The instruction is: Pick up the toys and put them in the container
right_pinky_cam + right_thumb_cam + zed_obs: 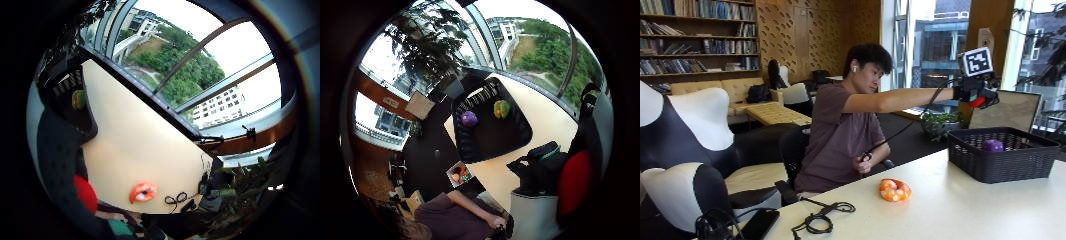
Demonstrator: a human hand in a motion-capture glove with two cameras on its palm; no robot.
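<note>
Outside view: the black-gloved right hand [976,92] is raised above the dark woven plastic basket [1003,156] at the right of the cream table [953,210], fingers curled round a red toy [977,102]; a purple toy [993,145] sits inside the basket, and an orange-and-white round toy [894,190] lies on the table left of it, near a coiled black cable [820,220]. Thumb-side palm view: looks down into the basket [470,145], showing the purple toy [468,118] plus a green-yellow toy [501,108] hidden from outside, with the red toy [575,182] close against the palm. Little-finger-side palm view: the orange-and-white toy [142,192] lies on the table [135,135] beside the cable [176,199], apart from the basket [70,100].
</note>
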